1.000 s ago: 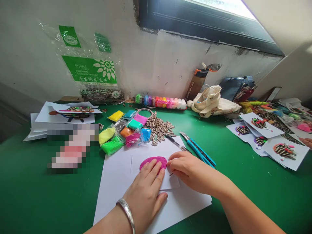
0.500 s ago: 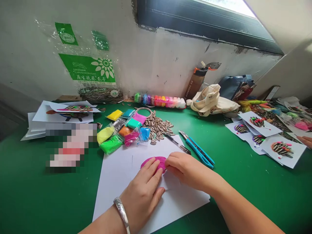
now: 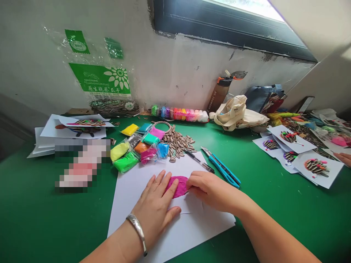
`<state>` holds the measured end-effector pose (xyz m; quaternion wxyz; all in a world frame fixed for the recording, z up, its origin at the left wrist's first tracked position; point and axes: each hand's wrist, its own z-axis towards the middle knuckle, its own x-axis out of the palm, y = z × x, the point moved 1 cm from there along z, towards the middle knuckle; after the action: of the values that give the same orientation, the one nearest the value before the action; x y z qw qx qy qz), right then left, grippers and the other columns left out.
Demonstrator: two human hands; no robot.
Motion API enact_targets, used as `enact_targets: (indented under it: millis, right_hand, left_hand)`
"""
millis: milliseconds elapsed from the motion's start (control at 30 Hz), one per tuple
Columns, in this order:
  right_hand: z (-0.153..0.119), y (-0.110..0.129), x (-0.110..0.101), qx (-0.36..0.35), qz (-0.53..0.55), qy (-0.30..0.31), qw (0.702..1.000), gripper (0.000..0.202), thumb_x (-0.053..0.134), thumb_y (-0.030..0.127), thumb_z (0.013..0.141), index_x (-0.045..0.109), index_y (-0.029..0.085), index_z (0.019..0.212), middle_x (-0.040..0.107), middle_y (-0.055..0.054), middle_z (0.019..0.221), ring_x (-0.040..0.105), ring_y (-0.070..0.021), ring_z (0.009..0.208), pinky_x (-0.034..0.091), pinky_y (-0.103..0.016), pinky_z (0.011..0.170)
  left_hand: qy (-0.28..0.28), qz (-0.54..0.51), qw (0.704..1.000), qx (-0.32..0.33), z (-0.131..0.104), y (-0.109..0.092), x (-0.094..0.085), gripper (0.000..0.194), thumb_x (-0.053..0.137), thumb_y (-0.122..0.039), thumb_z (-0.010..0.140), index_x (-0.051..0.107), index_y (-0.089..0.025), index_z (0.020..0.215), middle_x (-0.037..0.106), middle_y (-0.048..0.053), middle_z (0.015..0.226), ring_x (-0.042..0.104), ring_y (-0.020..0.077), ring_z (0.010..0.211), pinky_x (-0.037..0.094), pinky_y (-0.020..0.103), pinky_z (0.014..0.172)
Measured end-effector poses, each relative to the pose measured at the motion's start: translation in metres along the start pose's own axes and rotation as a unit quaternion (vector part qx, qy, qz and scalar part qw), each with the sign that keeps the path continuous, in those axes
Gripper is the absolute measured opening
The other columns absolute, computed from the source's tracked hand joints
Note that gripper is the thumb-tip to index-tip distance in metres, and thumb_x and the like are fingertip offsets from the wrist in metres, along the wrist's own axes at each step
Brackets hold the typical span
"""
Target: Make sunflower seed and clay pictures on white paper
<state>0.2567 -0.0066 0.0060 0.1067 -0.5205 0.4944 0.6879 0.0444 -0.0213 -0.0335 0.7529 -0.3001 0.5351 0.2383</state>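
Observation:
A flattened oval of magenta modelling clay (image 3: 179, 189) lies on a sheet of white paper (image 3: 192, 228). My left hand (image 3: 156, 201) is spread flat over the paper, fingers apart, with its fingertips on the clay's left side. At the clay's right edge, my right hand (image 3: 210, 188) has its fingers pinched together. A small dark tip shows under those fingers, too hidden to name. Just beyond the right hand are a black pen (image 3: 200, 161) and a blue utility knife (image 3: 221, 168) with its blade pointing away.
Packets of coloured clay (image 3: 126, 162) and a heap of sunflower seeds (image 3: 179, 142) sit behind the paper. Decorated paper sheets (image 3: 79, 126) lie at left, more cards (image 3: 315, 166) at right. A bottle (image 3: 219, 93) and cloth bag (image 3: 241, 113) stand by the wall. Another person's hand (image 3: 342, 157) shows far right.
My left hand has slid left and its fingers have spread, uncovering more of the clay. My right hand stays pinched at the clay's right edge.

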Motion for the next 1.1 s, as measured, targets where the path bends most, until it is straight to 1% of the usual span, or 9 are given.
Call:
enact_targets:
  millis: [67,133,300,400,500,700,867,1000,1100]
  right_hand:
    - [0.0,0.003,0.002,0.003,-0.009,0.011,1.0,0.017,0.047,0.01,0.089,0.062,0.018,0.089,0.059,-0.002,0.082,0.053,-0.0132,0.074,0.041,-0.023,0.067]
    - [0.002,0.005,0.004,0.009,-0.025,0.02,0.999,0.016,0.049,0.009,0.088,0.062,0.018,0.089,0.059,-0.002,0.081,0.054,-0.0134,0.074,0.04,-0.022,0.067]
    - [0.007,0.004,0.007,0.028,-0.042,0.007,0.999,0.016,0.049,0.009,0.087,0.062,0.017,0.087,0.057,-0.001,0.076,0.052,-0.0131,0.07,0.038,-0.022,0.063]
    - [0.005,0.003,0.006,0.021,-0.025,0.011,0.999,0.017,0.048,0.008,0.087,0.062,0.018,0.088,0.058,-0.001,0.078,0.052,-0.0129,0.071,0.039,-0.022,0.064]
    - [0.004,0.003,0.007,0.016,-0.029,0.018,0.999,0.018,0.049,0.006,0.085,0.062,0.018,0.087,0.059,-0.001,0.079,0.052,-0.013,0.071,0.039,-0.022,0.065]
    - [0.005,0.008,0.015,0.022,-0.058,-0.015,0.998,0.016,0.047,0.009,0.086,0.06,0.017,0.084,0.058,-0.001,0.075,0.051,-0.0137,0.069,0.038,-0.023,0.063]
    - [0.008,0.016,0.025,-0.015,-0.061,-0.044,0.997,0.015,0.045,0.013,0.087,0.057,0.018,0.08,0.061,-0.004,0.083,0.052,-0.0153,0.074,0.039,-0.024,0.065]
    - [0.011,0.018,0.03,-0.001,-0.063,-0.064,0.996,0.016,0.044,0.013,0.088,0.058,0.017,0.082,0.062,-0.006,0.083,0.053,-0.0164,0.076,0.041,-0.026,0.068]
    - [0.012,0.018,0.03,-0.008,-0.038,-0.063,0.997,0.015,0.045,0.012,0.088,0.058,0.017,0.082,0.063,-0.005,0.085,0.054,-0.0156,0.076,0.042,-0.025,0.068]
  left_hand:
    - [0.022,0.023,0.999,-0.007,0.0,0.002,0.005,0.058,0.053,-0.042,0.087,0.042,-0.018,0.138,0.042,0.015,0.143,0.034,0.0347,0.133,0.036,0.056,0.104]
    - [0.031,0.033,0.999,-0.01,0.0,0.002,0.007,0.058,0.052,-0.043,0.087,0.042,-0.018,0.138,0.041,0.015,0.143,0.034,0.0337,0.133,0.035,0.054,0.104]
    - [0.028,0.029,0.999,-0.021,0.0,0.001,0.008,0.056,0.05,-0.042,0.087,0.043,-0.018,0.137,0.042,0.013,0.143,0.032,0.0326,0.134,0.033,0.053,0.106]
    - [0.021,0.017,0.999,-0.028,0.0,0.001,0.009,0.056,0.051,-0.042,0.087,0.042,-0.019,0.138,0.041,0.012,0.144,0.031,0.0321,0.135,0.031,0.053,0.107]
    - [0.027,0.01,0.999,-0.03,0.0,0.001,0.01,0.057,0.052,-0.042,0.087,0.041,-0.019,0.138,0.04,0.013,0.144,0.03,0.0324,0.135,0.031,0.053,0.107]
    - [0.023,0.003,0.999,-0.043,-0.002,0.0,0.012,0.059,0.053,-0.041,0.086,0.039,-0.019,0.14,0.037,0.012,0.147,0.027,0.0322,0.137,0.028,0.053,0.109]
    - [0.025,0.008,0.999,-0.043,-0.003,0.0,0.014,0.059,0.052,-0.039,0.087,0.038,-0.018,0.14,0.037,0.012,0.147,0.027,0.0314,0.137,0.028,0.052,0.11]
    - [0.023,0.023,0.999,-0.043,-0.002,0.0,0.013,0.058,0.051,-0.038,0.087,0.039,-0.017,0.14,0.038,0.013,0.146,0.027,0.0312,0.137,0.029,0.051,0.109]
    - [0.024,0.025,0.999,-0.042,-0.001,-0.001,0.011,0.057,0.051,-0.039,0.087,0.04,-0.017,0.139,0.039,0.013,0.145,0.029,0.0317,0.136,0.031,0.052,0.108]
